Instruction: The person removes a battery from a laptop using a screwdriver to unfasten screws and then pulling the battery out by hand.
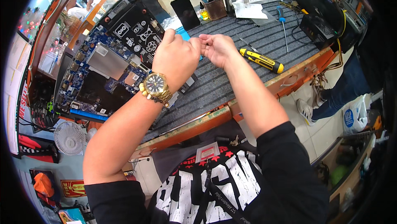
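My left hand (177,56), with a gold watch (156,84) and a beaded bracelet on its wrist, is closed with the fingers curled in. Its fingertips meet those of my right hand (218,49), whose thumb and fingers are drawn together, palm partly showing. Anything pinched between them is too small or hidden to make out. Behind and left of my left hand lies an opened laptop (108,60), its blue circuit board and black battery (138,33) exposed. My left forearm covers part of it. A yellow-and-black screwdriver (262,60) lies right of my right hand.
The grey striped bench mat (223,85) also bears a blue-handled screwdriver (282,19), a black phone (185,13), a small yellow bottle (203,12) and a black power supply box (316,31). A white fan (69,138) stands at left. Another person's legs (343,85) are at right.
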A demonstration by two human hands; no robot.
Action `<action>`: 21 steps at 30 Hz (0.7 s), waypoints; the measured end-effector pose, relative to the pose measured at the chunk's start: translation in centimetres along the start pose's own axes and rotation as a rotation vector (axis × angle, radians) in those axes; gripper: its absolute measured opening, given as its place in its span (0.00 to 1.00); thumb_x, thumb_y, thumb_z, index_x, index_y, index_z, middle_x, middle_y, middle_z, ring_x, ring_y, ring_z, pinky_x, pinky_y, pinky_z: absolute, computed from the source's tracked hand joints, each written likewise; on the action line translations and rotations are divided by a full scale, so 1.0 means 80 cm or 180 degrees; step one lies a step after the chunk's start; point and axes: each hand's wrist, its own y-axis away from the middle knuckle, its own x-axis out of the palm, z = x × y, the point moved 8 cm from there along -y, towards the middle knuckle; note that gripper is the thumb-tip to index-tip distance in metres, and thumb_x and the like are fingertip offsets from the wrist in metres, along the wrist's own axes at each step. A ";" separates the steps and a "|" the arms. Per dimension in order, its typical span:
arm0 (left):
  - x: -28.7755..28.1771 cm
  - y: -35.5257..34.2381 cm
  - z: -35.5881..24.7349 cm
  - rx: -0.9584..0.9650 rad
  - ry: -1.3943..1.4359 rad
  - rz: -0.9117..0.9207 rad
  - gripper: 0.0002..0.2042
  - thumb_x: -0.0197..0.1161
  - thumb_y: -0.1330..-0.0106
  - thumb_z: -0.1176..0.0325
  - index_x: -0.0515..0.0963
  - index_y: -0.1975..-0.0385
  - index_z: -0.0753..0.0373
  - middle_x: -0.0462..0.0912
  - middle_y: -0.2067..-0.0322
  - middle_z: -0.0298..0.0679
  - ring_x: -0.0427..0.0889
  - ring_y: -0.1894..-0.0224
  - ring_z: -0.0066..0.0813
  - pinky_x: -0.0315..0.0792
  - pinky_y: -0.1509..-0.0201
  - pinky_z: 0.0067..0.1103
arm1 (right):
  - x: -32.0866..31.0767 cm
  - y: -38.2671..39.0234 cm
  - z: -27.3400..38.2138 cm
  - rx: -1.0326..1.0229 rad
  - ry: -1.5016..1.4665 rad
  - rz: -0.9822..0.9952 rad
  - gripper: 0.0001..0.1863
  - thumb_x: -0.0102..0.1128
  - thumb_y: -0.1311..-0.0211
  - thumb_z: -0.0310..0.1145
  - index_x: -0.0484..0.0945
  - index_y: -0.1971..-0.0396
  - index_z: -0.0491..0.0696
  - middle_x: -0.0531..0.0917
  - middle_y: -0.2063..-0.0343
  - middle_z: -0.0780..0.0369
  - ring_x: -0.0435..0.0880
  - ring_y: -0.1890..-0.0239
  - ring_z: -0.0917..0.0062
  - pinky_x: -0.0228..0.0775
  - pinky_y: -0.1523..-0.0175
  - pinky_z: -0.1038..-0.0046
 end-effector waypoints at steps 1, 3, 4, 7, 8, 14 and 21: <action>0.000 -0.001 0.001 -0.0007 0.0000 0.0025 0.05 0.65 0.34 0.70 0.76 0.72 0.56 0.81 0.81 0.34 0.84 0.70 0.33 0.73 0.48 0.31 | -0.001 -0.008 0.003 0.0143 0.0418 0.0124 0.14 0.48 0.21 0.23 0.77 0.43 0.34 0.85 0.52 0.50 0.88 0.54 0.61 0.88 0.48 0.56; 0.000 -0.001 0.000 0.0007 0.0005 0.0095 0.05 0.65 0.34 0.70 0.76 0.71 0.56 0.80 0.80 0.33 0.84 0.70 0.33 0.73 0.48 0.30 | 0.002 -0.025 0.007 0.0349 0.1529 0.0361 0.13 0.51 0.20 0.25 0.80 0.45 0.36 0.86 0.56 0.53 0.87 0.60 0.65 0.85 0.55 0.60; 0.000 -0.001 0.000 -0.0004 0.0015 0.0145 0.05 0.65 0.34 0.70 0.76 0.71 0.56 0.80 0.80 0.33 0.83 0.70 0.33 0.73 0.47 0.30 | -0.001 -0.033 0.010 0.0437 0.2147 0.0368 0.12 0.53 0.20 0.26 0.81 0.46 0.36 0.87 0.58 0.54 0.87 0.63 0.68 0.83 0.59 0.62; -0.002 0.000 -0.003 0.0074 0.0003 0.0259 0.05 0.64 0.34 0.70 0.77 0.73 0.56 0.81 0.78 0.34 0.84 0.66 0.34 0.72 0.43 0.32 | 0.009 -0.058 0.010 0.0449 0.3814 0.0737 0.12 0.57 0.20 0.29 0.86 0.51 0.39 0.89 0.63 0.57 0.82 0.71 0.71 0.78 0.67 0.62; -0.004 0.001 -0.003 0.0105 0.0017 0.0291 0.06 0.64 0.34 0.70 0.78 0.73 0.56 0.82 0.77 0.34 0.84 0.65 0.34 0.72 0.42 0.32 | 0.015 -0.068 0.008 0.0483 0.4262 0.0905 0.11 0.58 0.21 0.29 0.86 0.51 0.40 0.90 0.63 0.57 0.82 0.72 0.71 0.78 0.67 0.61; -0.012 0.009 -0.004 0.0230 0.0401 0.0542 0.06 0.63 0.35 0.68 0.84 0.72 0.60 0.82 0.70 0.40 0.81 0.57 0.39 0.70 0.34 0.36 | 0.052 -0.148 0.009 -0.0142 0.6847 0.1343 0.13 0.64 0.38 0.25 0.95 0.60 0.40 0.94 0.59 0.46 0.95 0.61 0.57 0.86 0.54 0.55; -0.012 0.012 -0.004 0.0166 0.0362 0.0638 0.03 0.65 0.37 0.70 0.81 0.72 0.60 0.80 0.68 0.40 0.81 0.55 0.41 0.69 0.26 0.43 | 0.129 -0.202 -0.033 -0.2060 0.7708 0.1857 0.08 0.68 0.39 0.27 0.94 0.64 0.49 0.93 0.61 0.49 0.92 0.60 0.51 0.86 0.51 0.56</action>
